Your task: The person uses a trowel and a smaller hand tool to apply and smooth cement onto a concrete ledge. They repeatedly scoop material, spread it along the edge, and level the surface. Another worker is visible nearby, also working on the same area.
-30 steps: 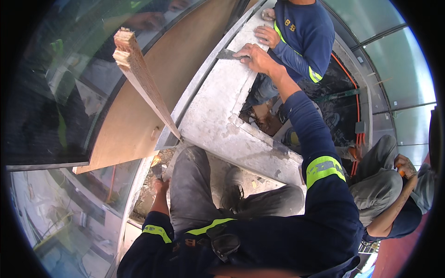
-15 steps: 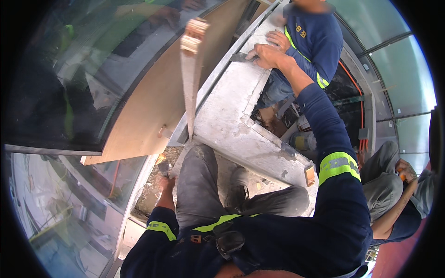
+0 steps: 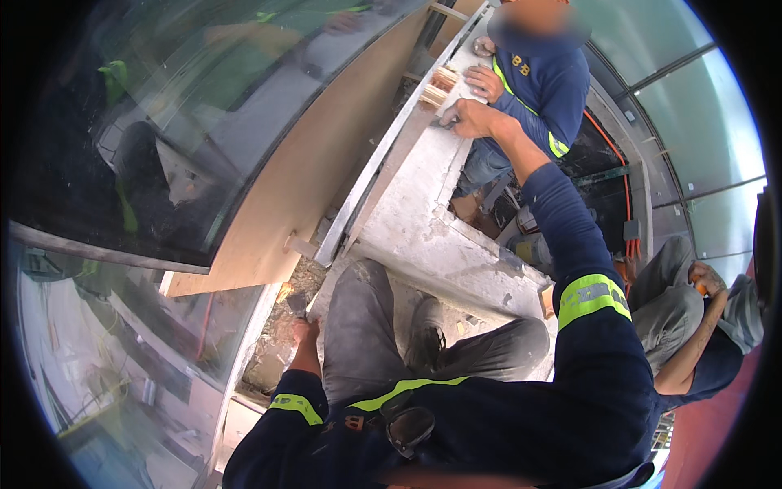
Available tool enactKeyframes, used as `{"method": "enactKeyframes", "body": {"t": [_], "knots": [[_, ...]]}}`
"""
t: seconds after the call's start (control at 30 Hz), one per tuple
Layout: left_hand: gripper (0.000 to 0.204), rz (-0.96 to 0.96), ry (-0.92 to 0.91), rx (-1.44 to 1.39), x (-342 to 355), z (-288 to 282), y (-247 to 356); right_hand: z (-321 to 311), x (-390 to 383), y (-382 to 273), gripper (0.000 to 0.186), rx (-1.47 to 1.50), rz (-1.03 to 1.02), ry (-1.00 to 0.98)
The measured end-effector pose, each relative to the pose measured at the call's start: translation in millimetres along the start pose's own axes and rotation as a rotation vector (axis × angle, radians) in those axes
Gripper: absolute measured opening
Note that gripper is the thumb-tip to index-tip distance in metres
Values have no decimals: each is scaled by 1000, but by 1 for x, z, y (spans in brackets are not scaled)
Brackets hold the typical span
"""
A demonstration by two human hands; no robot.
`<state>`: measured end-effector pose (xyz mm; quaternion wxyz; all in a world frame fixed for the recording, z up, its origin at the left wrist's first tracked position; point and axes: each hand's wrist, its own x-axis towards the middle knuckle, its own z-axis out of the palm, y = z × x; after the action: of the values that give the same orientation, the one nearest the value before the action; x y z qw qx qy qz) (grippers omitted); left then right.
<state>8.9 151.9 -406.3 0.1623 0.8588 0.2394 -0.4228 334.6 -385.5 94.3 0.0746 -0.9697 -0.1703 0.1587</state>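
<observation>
Where the ledge (image 3: 481, 254) bends into an L at mid-frame, its pale concrete looks rough and chalky, with grey patches and a chipped inner edge. A straight rail (image 3: 366, 176) borders it on the left. Over the ledge slants a squared wooden stick (image 3: 399, 153), its sides grey-brown and its upper end raw and splintered. Left of the rail I see a smooth tan board (image 3: 273, 208) and, in the upper left, dark glossy glass (image 3: 155, 155) full of reflections.

Both tools are dark. The scraper (image 3: 298, 303), left of centre, lies over crumbly rubble (image 3: 265, 359); it looks flat, and its long axis runs up the frame, away from the wrist. The blade (image 3: 448, 122), top centre on the ledge, is mostly hidden behind the stick's end; from the fingertips it points left, but I can't make out its full length.

The left hand (image 3: 306, 332) is curled, its fingers closed around the scraper, though the grip is small and blurred from here. The right hand (image 3: 475, 119) has thumb and fingers pinched together on the blade, knuckles up, just beside the hand (image 3: 486, 82) of a co-worker (image 3: 538, 81), which rests on the ledge.
</observation>
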Motion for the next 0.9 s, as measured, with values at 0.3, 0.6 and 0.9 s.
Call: {"method": "enactKeyframes", "body": {"t": [0.3, 0.6, 0.9], "knots": [[99, 45, 85, -15, 10, 8, -7, -14, -36, -74, 31, 702, 462, 269], [59, 306, 610, -207, -215, -126, -52, 103, -190, -161, 45, 1325, 374, 511], [32, 1087, 131, -519, -377, -219, 111, 117, -255, -241, 34, 974, -61, 570]]}}
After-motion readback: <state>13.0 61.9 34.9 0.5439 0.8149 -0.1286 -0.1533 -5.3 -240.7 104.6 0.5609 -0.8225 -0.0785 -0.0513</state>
